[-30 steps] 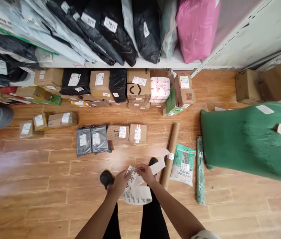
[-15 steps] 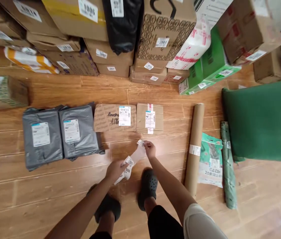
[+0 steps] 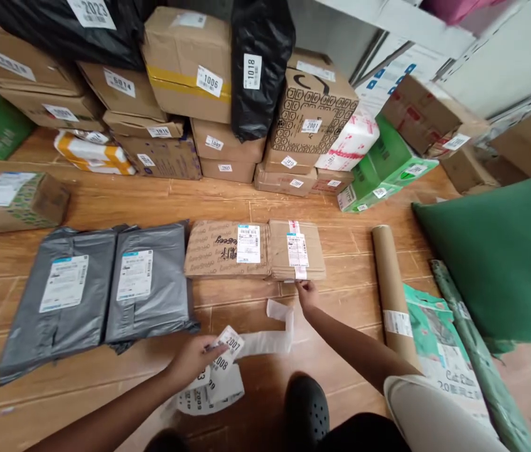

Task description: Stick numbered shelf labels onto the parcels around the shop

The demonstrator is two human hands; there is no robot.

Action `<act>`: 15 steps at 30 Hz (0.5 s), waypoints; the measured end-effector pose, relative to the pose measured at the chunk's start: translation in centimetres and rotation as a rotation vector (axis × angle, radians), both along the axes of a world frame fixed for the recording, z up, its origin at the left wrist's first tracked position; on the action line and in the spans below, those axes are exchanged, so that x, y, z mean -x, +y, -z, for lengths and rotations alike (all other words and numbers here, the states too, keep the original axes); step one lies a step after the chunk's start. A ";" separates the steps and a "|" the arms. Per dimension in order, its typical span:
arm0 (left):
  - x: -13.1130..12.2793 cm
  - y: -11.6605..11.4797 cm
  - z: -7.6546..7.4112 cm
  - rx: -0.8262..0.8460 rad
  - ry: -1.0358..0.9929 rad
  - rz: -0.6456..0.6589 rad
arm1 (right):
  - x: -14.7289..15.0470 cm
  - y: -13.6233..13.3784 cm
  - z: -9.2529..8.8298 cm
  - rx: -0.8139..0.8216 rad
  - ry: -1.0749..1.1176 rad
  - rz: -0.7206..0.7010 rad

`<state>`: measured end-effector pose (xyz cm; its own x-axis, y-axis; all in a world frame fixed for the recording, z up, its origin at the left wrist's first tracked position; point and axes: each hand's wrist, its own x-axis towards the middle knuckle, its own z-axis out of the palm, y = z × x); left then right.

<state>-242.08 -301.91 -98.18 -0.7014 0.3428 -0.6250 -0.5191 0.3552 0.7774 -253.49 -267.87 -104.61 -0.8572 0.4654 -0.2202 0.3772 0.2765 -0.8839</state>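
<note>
Right hand (image 3: 309,295): changed most; a moment ago on the strip's (image 3: 265,343) end, now at the near edge of the small box (image 3: 297,251), fingers bent against it. Can't tell if it's pinching anything.
Small box: on the floor, right end of the parcel row; shipping label on top. White sliver at its near edge, by the fingertips, too small to identify.
Strip: free end let go, now curled near the right wrist; the rest bunches at the left hand (image 3: 194,359), 2007 and 2008 readable.
Left hand: closed on the strip, grip kept from before; away from the boxes.
Strip-to-box shift: judging by this, work has moved off the strip and onto the small box; left hand just stores the strip meanwhile.
Long box (image 3: 228,249): just left of small box, no hand on it.
Grey bags (image 3: 150,282): left of long box, untouched, labels up.
Tube (image 3: 395,295): on floor, right of small box, well apart.
</note>
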 end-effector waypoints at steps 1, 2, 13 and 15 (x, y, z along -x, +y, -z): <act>-0.1 0.1 -0.4 -0.011 0.021 -0.065 | -0.4 -0.6 -0.7 0.030 -0.014 -0.023; -0.3 0.3 -0.7 -0.024 0.033 -0.129 | -1.1 -1.5 -1.5 0.070 -0.032 -0.059; -0.6 2.1 -0.6 -0.194 0.038 -0.412 | -6.9 -13.0 -9.9 0.331 -0.052 -1.000; 0.1 2.8 -0.8 -0.225 0.056 -0.460 | -6.1 -12.9 -9.5 0.317 -0.039 -0.884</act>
